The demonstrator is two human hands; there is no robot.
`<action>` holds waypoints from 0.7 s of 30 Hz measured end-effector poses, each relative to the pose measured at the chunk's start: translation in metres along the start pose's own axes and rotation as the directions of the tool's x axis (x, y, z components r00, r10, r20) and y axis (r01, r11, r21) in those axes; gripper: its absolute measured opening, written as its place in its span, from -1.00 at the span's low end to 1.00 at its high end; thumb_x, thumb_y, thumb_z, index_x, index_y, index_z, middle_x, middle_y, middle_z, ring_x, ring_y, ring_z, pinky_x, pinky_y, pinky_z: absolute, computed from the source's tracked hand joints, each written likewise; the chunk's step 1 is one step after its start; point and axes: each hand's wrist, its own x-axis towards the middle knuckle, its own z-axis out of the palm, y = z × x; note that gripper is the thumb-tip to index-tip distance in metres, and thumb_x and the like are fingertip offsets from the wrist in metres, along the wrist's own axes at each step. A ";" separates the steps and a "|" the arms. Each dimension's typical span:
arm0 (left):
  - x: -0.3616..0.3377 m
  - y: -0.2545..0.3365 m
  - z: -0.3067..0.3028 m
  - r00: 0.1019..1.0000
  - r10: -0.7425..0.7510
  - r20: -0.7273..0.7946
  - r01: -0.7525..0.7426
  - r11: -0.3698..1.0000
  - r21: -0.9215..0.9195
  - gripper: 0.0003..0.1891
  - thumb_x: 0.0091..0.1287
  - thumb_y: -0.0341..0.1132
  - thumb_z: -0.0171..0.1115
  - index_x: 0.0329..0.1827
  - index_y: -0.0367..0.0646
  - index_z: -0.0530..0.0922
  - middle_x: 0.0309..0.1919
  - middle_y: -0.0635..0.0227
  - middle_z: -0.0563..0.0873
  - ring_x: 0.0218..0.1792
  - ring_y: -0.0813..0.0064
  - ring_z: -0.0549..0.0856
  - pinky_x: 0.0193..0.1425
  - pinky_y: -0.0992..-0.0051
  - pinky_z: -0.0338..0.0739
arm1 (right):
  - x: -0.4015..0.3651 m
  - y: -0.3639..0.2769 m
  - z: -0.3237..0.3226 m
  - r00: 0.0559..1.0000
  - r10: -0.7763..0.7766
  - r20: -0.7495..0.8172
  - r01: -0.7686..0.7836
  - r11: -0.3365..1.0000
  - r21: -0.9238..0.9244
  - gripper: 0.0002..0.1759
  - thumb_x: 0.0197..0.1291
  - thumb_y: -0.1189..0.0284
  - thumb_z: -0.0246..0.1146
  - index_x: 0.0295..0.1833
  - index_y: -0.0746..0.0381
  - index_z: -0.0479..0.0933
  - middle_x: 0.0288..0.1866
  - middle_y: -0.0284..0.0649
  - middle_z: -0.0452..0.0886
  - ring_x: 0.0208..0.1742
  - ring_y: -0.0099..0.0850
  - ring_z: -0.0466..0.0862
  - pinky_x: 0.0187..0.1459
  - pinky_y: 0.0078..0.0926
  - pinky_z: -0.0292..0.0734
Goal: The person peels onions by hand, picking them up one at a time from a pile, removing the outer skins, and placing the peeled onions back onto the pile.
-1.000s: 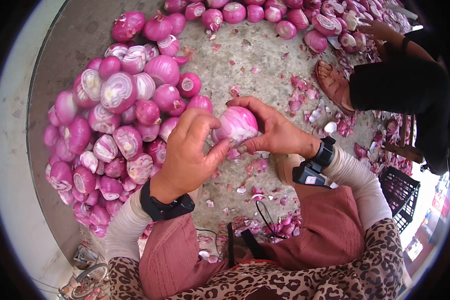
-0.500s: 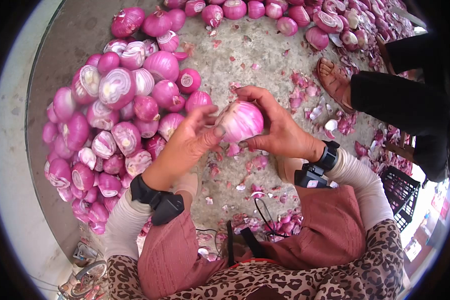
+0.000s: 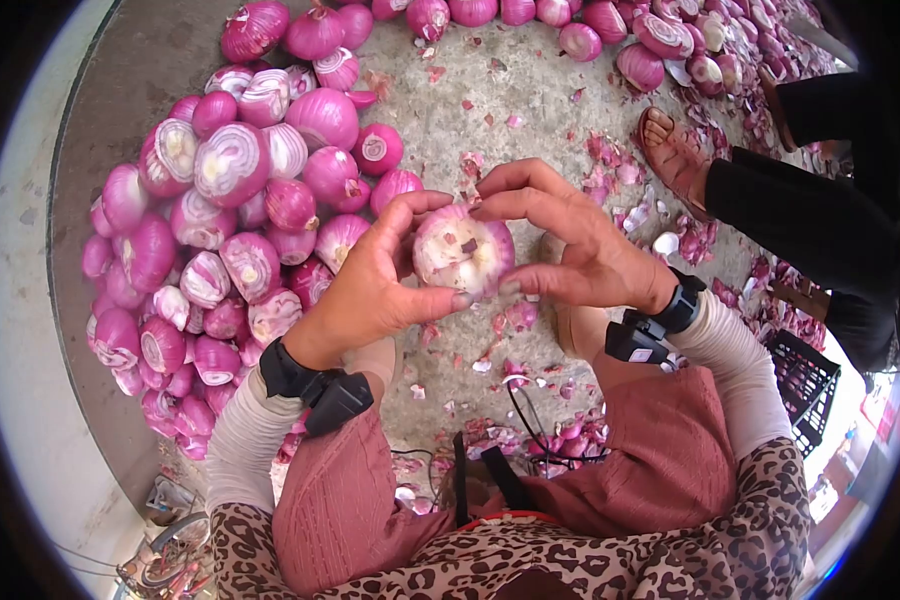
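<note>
Between my two hands is a red onion [image 3: 463, 255], its pale, whitish end facing up toward me with a small brown fleck on it. My left hand [image 3: 385, 270] curls round the onion's left side, thumb below and fingers above. On the opposite side my right hand [image 3: 575, 245] grips it with fingertips at the top and thumb at the lower right edge. To the left lies a big heap of red onions [image 3: 232, 170], several showing cut, ringed faces.
More onions [image 3: 660, 35] line the far side of the concrete floor [image 3: 470, 110]. Loose skins [image 3: 610, 165] are scattered about. A person's sandalled foot [image 3: 675, 160] stands at the right, near a black crate [image 3: 802, 385]. A wall [image 3: 30, 300] borders the left.
The onion has been turned so its pale end now faces me, and my left fingers have closed in around it. The view has shifted slightly.
</note>
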 end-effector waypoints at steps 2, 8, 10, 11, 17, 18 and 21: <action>-0.001 0.001 0.001 1.000 -0.016 0.014 0.015 0.997 0.073 -0.19 -0.05 -0.45 0.48 0.30 -0.16 0.23 0.11 0.36 0.45 0.16 0.51 0.48 0.27 0.45 0.38 | -0.001 0.000 -0.005 1.000 -0.012 0.027 0.013 1.000 -0.015 -0.40 -0.12 0.47 0.45 0.13 0.17 0.46 0.06 -0.09 0.40 0.12 -0.13 0.48 0.13 -0.31 0.43; 0.000 -0.004 -0.004 0.993 -0.096 0.066 0.094 0.995 0.033 -0.15 -0.08 -0.46 0.48 0.32 -0.16 0.21 0.14 0.38 0.42 0.20 0.51 0.45 0.31 0.46 0.33 | -0.003 -0.006 0.000 0.998 0.039 0.044 -0.039 0.999 -0.001 -0.78 0.00 0.57 0.35 -0.22 0.24 0.47 -0.20 -0.23 0.51 -0.14 -0.27 0.57 -0.13 -0.38 0.49; 0.001 -0.007 -0.006 0.992 -0.096 0.087 0.096 0.995 0.009 -0.15 -0.08 -0.45 0.49 0.31 -0.17 0.22 0.13 0.38 0.44 0.19 0.51 0.45 0.31 0.46 0.33 | -0.006 -0.004 0.001 0.998 0.038 0.042 -0.037 0.999 -0.014 -0.82 0.03 0.59 0.33 -0.27 0.25 0.45 -0.28 -0.25 0.52 -0.21 -0.29 0.58 -0.18 -0.39 0.49; 0.001 -0.008 -0.007 0.990 -0.094 0.108 0.096 0.995 -0.014 -0.16 -0.08 -0.43 0.50 0.31 -0.17 0.22 0.12 0.38 0.45 0.18 0.52 0.46 0.30 0.46 0.34 | -0.008 -0.003 -0.001 0.991 0.134 0.018 -0.134 0.991 -0.022 -0.83 0.08 0.56 0.31 -0.25 0.25 0.45 -0.29 -0.26 0.52 -0.22 -0.33 0.58 -0.18 -0.43 0.48; 0.000 -0.006 -0.008 0.986 -0.143 0.085 0.147 0.988 -0.045 -0.16 -0.08 -0.36 0.53 0.30 -0.16 0.23 0.10 0.39 0.46 0.16 0.52 0.49 0.27 0.46 0.37 | -0.017 0.019 -0.005 0.922 0.328 -0.206 -0.324 0.945 0.051 -0.86 0.16 0.57 0.25 -0.17 0.26 0.47 -0.25 -0.26 0.57 -0.22 -0.43 0.60 -0.17 -0.50 0.49; 0.000 -0.007 -0.009 0.986 -0.144 0.084 0.149 0.988 -0.045 -0.16 -0.08 -0.36 0.53 0.30 -0.16 0.23 0.10 0.39 0.46 0.16 0.52 0.49 0.27 0.46 0.37 | -0.016 0.021 -0.005 0.943 0.246 -0.222 -0.260 0.965 -0.036 -0.86 0.16 0.58 0.24 -0.15 0.27 0.48 -0.24 -0.26 0.59 -0.20 -0.44 0.61 -0.16 -0.50 0.50; 0.000 -0.009 -0.011 0.982 -0.158 0.101 0.164 0.985 -0.055 -0.15 -0.07 -0.35 0.54 0.30 -0.16 0.23 0.11 0.39 0.46 0.16 0.53 0.48 0.27 0.46 0.37 | -0.017 0.010 -0.008 0.952 0.305 0.030 -0.307 0.947 0.097 -0.82 0.14 0.60 0.24 -0.12 0.26 0.52 -0.21 -0.26 0.62 -0.17 -0.41 0.63 -0.14 -0.50 0.51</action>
